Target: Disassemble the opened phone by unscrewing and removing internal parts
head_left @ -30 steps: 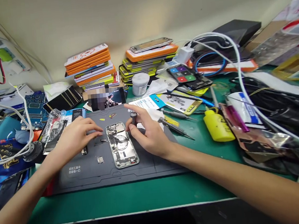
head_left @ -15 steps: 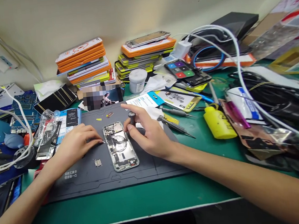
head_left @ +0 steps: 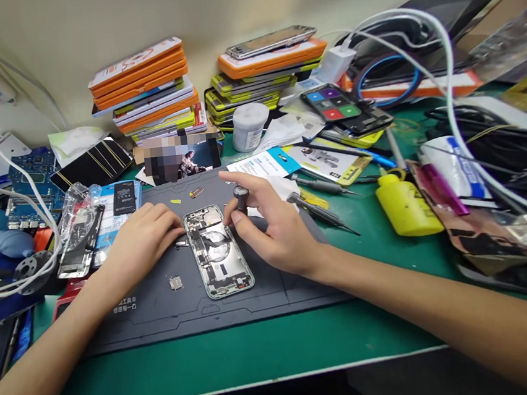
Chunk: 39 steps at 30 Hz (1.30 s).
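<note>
An opened phone housing [head_left: 226,260] lies on the dark grey mat [head_left: 273,299], its inner parts exposed. At its upper left edge my left hand [head_left: 152,233] rests with fingers drawn together, the fingertips against the frame. A small metal part [head_left: 181,244] lies just below those fingertips. My right hand [head_left: 276,227] grips a short screwdriver [head_left: 240,195] upright between thumb and fingers, index finger stretched out past its cap. The screwdriver's tip is hidden by the fingers, near the phone's right edge. Left of the phone lies a SIM tray-like metal piece [head_left: 175,283].
Behind the mat stand two stacks of boxes [head_left: 140,76], [head_left: 264,67] and a white tub [head_left: 250,127]. More screwdrivers [head_left: 325,210] and a yellow bottle [head_left: 406,205] lie to the right, with white cables [head_left: 447,68] beyond. A phone battery [head_left: 124,198] lies at left.
My left hand has shifted from the small metal part up to the phone's left edge. My right hand still grips the screwdriver by the phone's right edge. The camera view has shifted slightly.
</note>
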Each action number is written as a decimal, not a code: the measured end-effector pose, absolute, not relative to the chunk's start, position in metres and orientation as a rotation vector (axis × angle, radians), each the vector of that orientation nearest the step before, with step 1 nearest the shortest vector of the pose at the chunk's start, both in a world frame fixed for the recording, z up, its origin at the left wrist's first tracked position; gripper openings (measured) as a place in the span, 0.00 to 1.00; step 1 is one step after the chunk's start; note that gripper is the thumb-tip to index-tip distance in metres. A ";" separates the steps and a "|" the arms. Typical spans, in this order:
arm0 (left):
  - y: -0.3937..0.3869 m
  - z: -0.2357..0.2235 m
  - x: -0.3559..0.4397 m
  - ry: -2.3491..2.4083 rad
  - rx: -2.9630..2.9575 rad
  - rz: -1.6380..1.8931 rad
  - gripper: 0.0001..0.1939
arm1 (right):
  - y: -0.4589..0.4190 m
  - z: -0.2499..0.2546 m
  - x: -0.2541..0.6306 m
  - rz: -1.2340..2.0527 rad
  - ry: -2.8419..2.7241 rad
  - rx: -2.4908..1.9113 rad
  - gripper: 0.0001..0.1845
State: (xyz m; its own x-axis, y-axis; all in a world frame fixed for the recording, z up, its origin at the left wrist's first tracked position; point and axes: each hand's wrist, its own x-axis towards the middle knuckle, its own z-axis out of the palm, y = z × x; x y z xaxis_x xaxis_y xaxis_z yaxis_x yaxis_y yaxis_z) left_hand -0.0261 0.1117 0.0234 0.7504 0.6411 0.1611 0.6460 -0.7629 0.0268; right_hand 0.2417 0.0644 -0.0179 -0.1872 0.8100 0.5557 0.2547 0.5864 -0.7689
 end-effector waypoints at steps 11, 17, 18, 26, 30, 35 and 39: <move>0.119 0.021 -0.036 -1.177 -3.079 -0.374 0.15 | 0.061 -0.018 0.243 0.583 -1.784 -0.901 0.28; 0.116 0.020 -0.036 -1.229 -3.061 -0.395 0.14 | 0.059 -0.017 0.244 0.570 -1.799 -0.909 0.28; 0.116 0.020 -0.036 -1.238 -3.054 -0.399 0.14 | 0.059 -0.017 0.243 0.571 -1.798 -0.908 0.28; 0.108 0.025 -0.034 -1.230 -2.995 -0.490 0.10 | 0.060 -0.021 0.244 0.584 -1.793 -0.888 0.30; 0.102 0.029 -0.033 -1.087 -2.972 -0.422 0.13 | 0.060 -0.020 0.244 0.588 -1.796 -0.897 0.29; 0.099 0.031 -0.032 -0.791 -2.852 -0.221 0.15 | 0.060 -0.019 0.243 0.587 -1.799 -0.875 0.29; 0.097 0.029 -0.031 -0.827 -2.859 -0.208 0.13 | 0.060 -0.018 0.244 0.578 -1.812 -0.885 0.29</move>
State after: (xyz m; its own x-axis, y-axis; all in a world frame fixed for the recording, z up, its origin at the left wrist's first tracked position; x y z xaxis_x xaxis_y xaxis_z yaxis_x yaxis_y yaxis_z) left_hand -0.0310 0.0975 0.0294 0.8375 0.5172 0.1766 0.5391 -0.8347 -0.1122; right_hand 0.2436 0.0605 -0.0185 -0.2353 0.7856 0.5722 0.3092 0.6187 -0.7222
